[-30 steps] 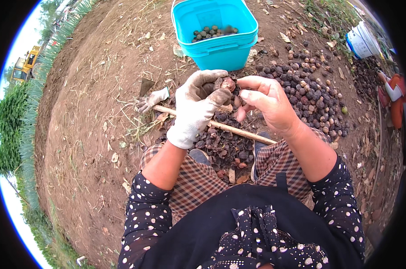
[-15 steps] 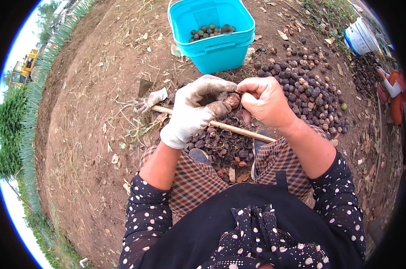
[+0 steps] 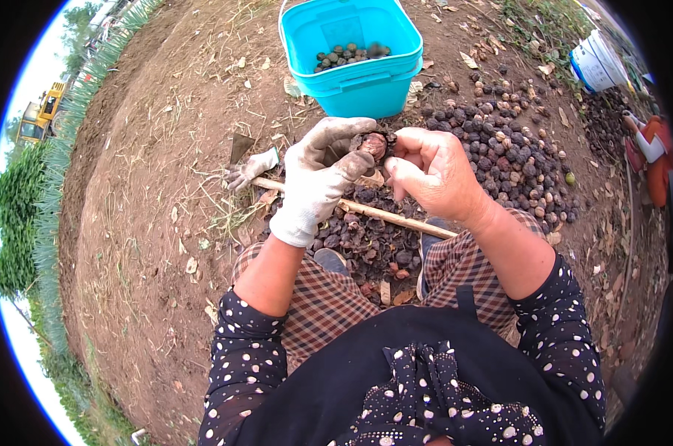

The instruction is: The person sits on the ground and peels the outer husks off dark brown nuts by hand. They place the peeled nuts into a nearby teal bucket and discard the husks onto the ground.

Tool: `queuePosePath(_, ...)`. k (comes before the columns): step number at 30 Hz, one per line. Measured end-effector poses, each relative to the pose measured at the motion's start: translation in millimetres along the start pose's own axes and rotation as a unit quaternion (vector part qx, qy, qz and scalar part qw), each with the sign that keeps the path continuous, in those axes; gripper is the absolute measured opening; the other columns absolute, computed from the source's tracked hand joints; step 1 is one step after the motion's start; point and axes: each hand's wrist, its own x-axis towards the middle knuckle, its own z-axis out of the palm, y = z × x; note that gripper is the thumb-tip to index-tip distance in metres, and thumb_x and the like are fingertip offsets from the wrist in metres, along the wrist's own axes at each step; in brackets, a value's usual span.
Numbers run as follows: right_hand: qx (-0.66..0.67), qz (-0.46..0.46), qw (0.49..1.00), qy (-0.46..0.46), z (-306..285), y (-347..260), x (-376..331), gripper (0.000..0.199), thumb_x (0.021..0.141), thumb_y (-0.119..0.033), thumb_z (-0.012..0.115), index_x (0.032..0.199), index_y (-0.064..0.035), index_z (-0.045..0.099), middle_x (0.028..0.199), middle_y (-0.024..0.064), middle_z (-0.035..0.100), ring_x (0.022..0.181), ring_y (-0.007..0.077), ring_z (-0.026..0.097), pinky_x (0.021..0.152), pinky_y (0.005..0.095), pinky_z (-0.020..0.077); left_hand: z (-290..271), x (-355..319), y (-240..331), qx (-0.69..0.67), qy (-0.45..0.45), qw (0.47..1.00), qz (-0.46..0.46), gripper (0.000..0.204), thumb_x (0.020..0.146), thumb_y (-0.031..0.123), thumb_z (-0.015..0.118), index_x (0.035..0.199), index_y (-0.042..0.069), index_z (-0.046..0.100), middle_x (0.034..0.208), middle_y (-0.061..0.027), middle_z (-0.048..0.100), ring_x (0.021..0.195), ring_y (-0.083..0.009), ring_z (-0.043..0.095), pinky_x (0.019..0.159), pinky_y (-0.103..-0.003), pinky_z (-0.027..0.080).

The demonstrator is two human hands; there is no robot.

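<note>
In a soiled white glove, my left hand (image 3: 321, 167) is closed around a walnut (image 3: 373, 146) with a brown shell and scraps of dark husk on it. My bare right hand (image 3: 437, 171) meets it from the right, its fingers curled in a pinch at a dark flap of husk (image 3: 390, 141) on the nut's edge. Below both hands, a wooden handle (image 3: 392, 218) lies across a heap of dark husks and nuts (image 3: 366, 241) between my shoes.
A turquoise bucket (image 3: 358, 100) with several nuts inside stands ahead. Many dark-husked walnuts (image 3: 515, 156) are spread on the soil to the right. A spare white glove (image 3: 258, 165) lies left of the handle. Farther right are a white bucket (image 3: 600, 63) and a person in orange (image 3: 657, 167).
My left hand has shifted slightly, turning the walnut so more shell shows. My right fingers have drawn back a little from the nut, at the dark husk.
</note>
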Motion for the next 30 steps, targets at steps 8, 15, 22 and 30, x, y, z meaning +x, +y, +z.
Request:
queuePosePath(8,0.078,0.059,0.995,-0.034,-8,6,6,0.011,0.087,-0.002,0.059,0.079,0.0029,0.065,0.069,0.004,0.065,0.052,0.0075,0.061,0.049,0.0245,0.0497,1,1,-9,0.086,-0.021,0.991,0.095,0.039,0.084,0.015,0.082,0.116,-0.002,0.068,0.114,-0.0088,0.064,0.103,-0.0175,0.066,0.086,-0.031,0.058)
queuePosePath(15,0.055,0.06,0.997,0.014,-4,5,5,0.014,0.085,-0.002,0.058,0.074,0.001,0.065,0.06,0.0012,0.061,0.048,0.0058,0.056,0.046,0.0245,0.0461,6,-1,-2,-0.076,0.012,0.997,-0.03,0.047,0.089,0.028,0.079,0.119,-0.005,0.065,0.107,-0.0117,0.07,0.084,-0.0169,0.07,0.071,-0.03,0.061)
queuePosePath(22,-0.099,-0.018,0.994,0.03,-9,11,1,0.015,0.084,-0.003,0.068,0.098,0.0029,0.069,0.07,-0.0013,0.062,0.065,0.0019,0.059,0.056,0.0224,0.0475,-6,1,-9,-0.215,-0.024,0.975,-0.058,0.048,0.099,0.037,0.063,0.125,-0.002,0.062,0.109,-0.0071,0.07,0.088,-0.0135,0.066,0.076,-0.029,0.055)
queuePosePath(30,0.046,-0.024,0.998,0.038,3,5,1,0.021,0.094,-0.012,0.071,0.106,0.0051,0.068,0.079,0.0005,0.065,0.06,0.0045,0.059,0.055,0.0206,0.0477,3,0,-6,-0.032,-0.025,0.998,-0.051,0.053,0.098,0.041,0.064,0.13,-0.001,0.059,0.114,-0.0087,0.068,0.1,-0.0152,0.065,0.082,-0.031,0.056)
